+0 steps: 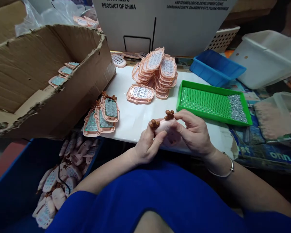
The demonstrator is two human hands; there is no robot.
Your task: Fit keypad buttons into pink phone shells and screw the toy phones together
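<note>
Both my hands hold one pink toy phone shell with brown antlers, just above the near edge of the white table. My left hand pinches its left end, fingers closed. My right hand wraps its right side, fingers closed on it. A silver bracelet sits on my right wrist. Just left of my hands lie three assembled pink shells with circuit boards. Behind them stand stacks of pink keypad fronts.
A green perforated tray with several small screws at its right end lies right of my hands. A torn cardboard box stands at left, a blue bin and white tubs behind. A blue crate of toy phones sits below left.
</note>
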